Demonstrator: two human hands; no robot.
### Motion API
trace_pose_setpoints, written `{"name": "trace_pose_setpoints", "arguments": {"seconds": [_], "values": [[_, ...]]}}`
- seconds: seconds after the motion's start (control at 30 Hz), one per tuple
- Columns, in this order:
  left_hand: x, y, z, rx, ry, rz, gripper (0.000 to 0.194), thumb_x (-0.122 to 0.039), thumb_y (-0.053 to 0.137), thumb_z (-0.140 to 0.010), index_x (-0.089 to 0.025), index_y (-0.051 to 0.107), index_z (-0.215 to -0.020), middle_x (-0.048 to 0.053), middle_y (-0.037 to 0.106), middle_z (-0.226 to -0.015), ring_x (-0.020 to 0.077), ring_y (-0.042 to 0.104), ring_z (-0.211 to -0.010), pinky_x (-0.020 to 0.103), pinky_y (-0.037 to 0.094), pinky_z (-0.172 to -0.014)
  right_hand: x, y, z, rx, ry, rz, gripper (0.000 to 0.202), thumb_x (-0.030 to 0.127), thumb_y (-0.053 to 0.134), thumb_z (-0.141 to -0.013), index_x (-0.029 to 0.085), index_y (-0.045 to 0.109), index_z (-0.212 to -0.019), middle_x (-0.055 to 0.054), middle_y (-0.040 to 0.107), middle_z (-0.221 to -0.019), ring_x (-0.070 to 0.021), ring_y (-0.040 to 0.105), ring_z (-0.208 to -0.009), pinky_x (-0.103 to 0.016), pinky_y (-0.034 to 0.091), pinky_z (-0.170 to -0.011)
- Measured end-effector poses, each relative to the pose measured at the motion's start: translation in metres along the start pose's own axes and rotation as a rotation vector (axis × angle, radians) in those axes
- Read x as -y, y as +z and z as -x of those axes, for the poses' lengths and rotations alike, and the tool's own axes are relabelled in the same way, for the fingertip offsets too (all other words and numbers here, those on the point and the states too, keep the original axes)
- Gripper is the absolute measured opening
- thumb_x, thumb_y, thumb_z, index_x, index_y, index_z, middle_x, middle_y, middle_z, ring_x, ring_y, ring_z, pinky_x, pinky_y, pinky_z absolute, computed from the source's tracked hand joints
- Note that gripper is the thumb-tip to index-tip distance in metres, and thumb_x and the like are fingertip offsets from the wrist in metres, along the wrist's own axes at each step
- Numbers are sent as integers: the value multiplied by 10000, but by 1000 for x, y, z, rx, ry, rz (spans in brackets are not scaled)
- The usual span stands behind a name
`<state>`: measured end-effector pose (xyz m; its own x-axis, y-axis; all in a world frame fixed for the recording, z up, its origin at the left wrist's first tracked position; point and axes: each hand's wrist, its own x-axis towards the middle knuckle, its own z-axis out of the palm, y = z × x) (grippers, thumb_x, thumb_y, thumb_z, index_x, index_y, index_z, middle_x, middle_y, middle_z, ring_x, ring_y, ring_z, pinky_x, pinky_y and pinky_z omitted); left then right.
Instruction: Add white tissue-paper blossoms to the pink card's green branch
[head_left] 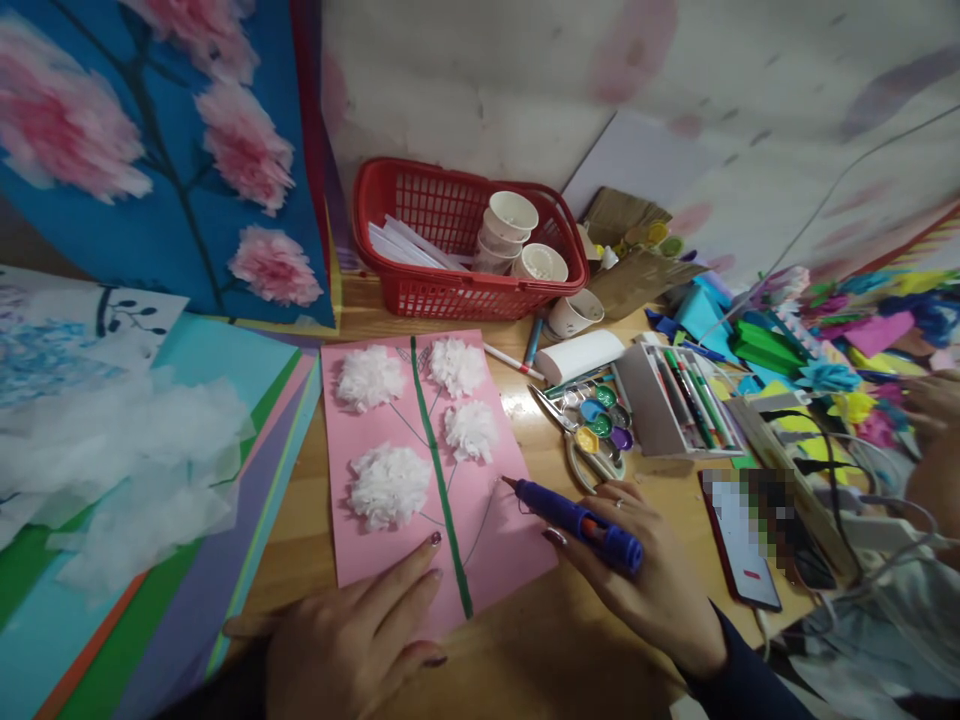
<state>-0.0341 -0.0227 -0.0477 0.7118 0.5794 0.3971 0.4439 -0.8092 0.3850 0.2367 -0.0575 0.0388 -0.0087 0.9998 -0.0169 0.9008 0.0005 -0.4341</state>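
Four white paper flowers (390, 487) sit on the pink sheet (405, 430) in front of you, two on each side of its green stem (441, 475). From the head view, the sheet lies a little askew on the desk (300, 510), its top edge just short of the red basket (465, 298). To its left, a narrow strip of wood separates it from the stacked coloured paper (172, 610), so your room on that side is slim. To its right, wood shows between the sheet and the scissors (581, 470), which lie beside the paint palette (600, 425). Farther right, the marker box (652, 400) and the phone (739, 550) narrow your space, and another person's arm (934, 480) comes in at the edge.

Your left hand (349, 630) is unclenched, fingers stretched out over the sheet's lower left part, their tips just below the big lower flower. Your right hand (637, 570) is closed around the blue pen-shaped tool (559, 508), past the sheet's right edge. The tool slants up and left, its tip over the sheet near the upper end of a thin drawn branch; you cannot tell whether it touches the paper.
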Motion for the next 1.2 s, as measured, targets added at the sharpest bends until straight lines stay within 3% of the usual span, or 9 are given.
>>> {"name": "trace_pose_setpoints", "arguments": {"seconds": [0.2, 0.37, 0.53, 0.67, 0.8, 1.0, 1.2], "values": [[3, -17, -9, -29, 46, -119, 325, -189, 381, -970, -173, 702, -1017, 23, 716, -1099, 113, 696, -713, 211, 532, -566, -1, 0, 1, 3, -19, 22, 240, 358, 583, -853, 207, 539, -671, 3, 530, -580, -172, 496, -596, -342, 385, -648], [5, -3, 1, 42, 1, -91, 339, -265, 391, -970, -193, 630, -1198, 37, 659, -1218, 112, 689, -710, 204, 555, -614, 0, 0, 0, -15, -27, 33, 224, 336, 578, -854, 209, 537, -674, 0, 542, -584, -174, 499, -602, -344, 389, -648], [5, 9, 11, 50, -27, -52, 430, -160, 353, -959, -252, 484, -1357, 30, 637, -1253, 117, 696, -799, 206, 559, -683, 0, 0, 4, 2, -15, 28, 246, 349, 595, -841, 212, 523, -650, 2, 548, -584, -175, 513, -612, -341, 402, -658], [4, 11, 15, 47, -67, -52, 523, -80, 328, -923, -277, 419, -1399, 37, 636, -1253, 134, 699, -801, 231, 561, -639, 0, -3, 6, -8, 5, 30, 242, 336, 607, -833, 213, 511, -647, 4, 541, -595, -173, 516, -616, -347, 407, -664], [1, 10, 15, 63, -81, -60, 532, -68, 369, -900, -288, 460, -1375, 39, 642, -1243, 161, 700, -793, 260, 558, -595, 1, -3, 6, 12, 20, 40, 242, 358, 592, -840, 217, 532, -653, 3, 524, -585, -178, 503, -607, -360, 407, -651], [1, -2, 4, 73, -9, -109, 355, -296, 389, -971, -181, 618, -1216, 61, 656, -1219, 146, 697, -756, 243, 556, -607, 3, -4, 8, 1, 13, 15, 254, 362, 603, -837, 216, 531, -642, 9, 519, -581, -163, 493, -589, -351, 403, -652], [1, -12, -5, 49, 22, -149, 366, -270, 340, -992, -126, 641, -1142, 71, 674, -1182, 133, 703, -727, 238, 550, -589, 0, 1, 11, -3, 7, 20, 284, 374, 594, -847, 212, 510, -630, 3, 510, -562, -175, 483, -596, -357, 383, -643]]}}
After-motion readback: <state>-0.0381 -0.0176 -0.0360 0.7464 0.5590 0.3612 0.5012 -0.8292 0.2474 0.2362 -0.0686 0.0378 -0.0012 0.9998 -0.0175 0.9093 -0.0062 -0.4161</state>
